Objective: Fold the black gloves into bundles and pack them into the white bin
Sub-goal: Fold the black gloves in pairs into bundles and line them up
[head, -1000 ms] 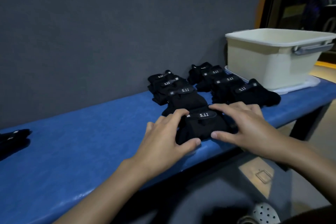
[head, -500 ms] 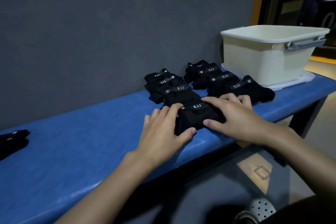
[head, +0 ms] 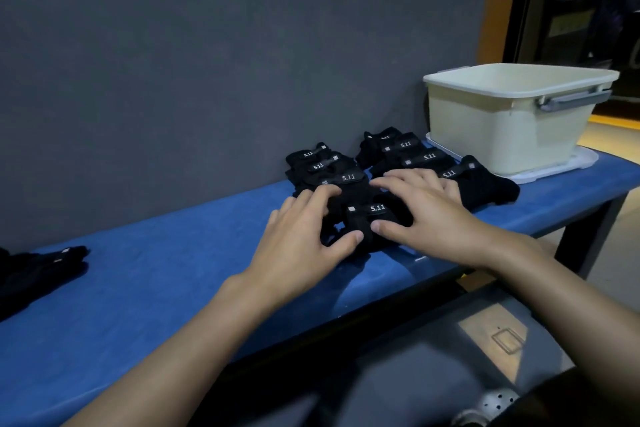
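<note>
Black glove bundle (head: 372, 218), mid-frame on the blue bench (head: 156, 288), long axis left to right. My left hand (head: 304, 239) curls round its left end; my right hand (head: 426, 215) presses flat-fingered on its right. The white bin (head: 502, 128) stands upper right, nearer my right hand.

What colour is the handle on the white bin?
Grey: the handle sits just under the rim of the white bin, clearest in the head view.

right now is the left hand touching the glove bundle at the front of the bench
Touching. Head view: the left hand has its thumb and curled fingers gripping the front glove bundle, no gap.
</note>
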A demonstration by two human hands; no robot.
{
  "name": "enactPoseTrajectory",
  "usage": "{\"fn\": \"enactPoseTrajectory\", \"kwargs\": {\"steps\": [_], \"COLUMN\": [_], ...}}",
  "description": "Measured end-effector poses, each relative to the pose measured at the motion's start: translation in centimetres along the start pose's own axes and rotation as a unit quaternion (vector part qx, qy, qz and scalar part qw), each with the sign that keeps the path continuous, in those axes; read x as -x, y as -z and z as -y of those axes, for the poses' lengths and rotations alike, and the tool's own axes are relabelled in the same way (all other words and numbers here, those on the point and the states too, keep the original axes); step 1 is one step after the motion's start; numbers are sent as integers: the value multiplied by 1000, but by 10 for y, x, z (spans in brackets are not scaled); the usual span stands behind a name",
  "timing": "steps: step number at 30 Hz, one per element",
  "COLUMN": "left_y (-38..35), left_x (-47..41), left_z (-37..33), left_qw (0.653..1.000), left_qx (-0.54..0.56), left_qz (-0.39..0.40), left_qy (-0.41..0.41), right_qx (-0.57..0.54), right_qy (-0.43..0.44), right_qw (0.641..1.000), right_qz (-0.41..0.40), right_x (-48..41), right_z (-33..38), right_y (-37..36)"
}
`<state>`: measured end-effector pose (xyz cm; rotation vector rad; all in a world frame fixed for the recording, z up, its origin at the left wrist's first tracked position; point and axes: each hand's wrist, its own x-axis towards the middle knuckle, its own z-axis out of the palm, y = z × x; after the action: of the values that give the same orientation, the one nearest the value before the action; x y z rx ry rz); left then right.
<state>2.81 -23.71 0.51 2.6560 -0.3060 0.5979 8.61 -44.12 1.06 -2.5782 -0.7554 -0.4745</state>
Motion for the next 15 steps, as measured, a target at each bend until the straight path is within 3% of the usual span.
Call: {"fn": "enactPoseTrajectory", "kwargs": {"steps": [8, 15], "left_y": [67, 137], "left_x": [16, 59], "left_z": [70, 158], "left_qw": [996, 983], "left_qx": [-5, -70], "left_qz": [-24, -60], "left_qy": [86, 161], "right_qx": [-53, -86], "right_qy": [83, 162], "right_qw": [995, 980], "right_qz": [8, 76], "right_x": [-47, -99], "right_z": [62, 152], "right_y": [-19, -69]}}
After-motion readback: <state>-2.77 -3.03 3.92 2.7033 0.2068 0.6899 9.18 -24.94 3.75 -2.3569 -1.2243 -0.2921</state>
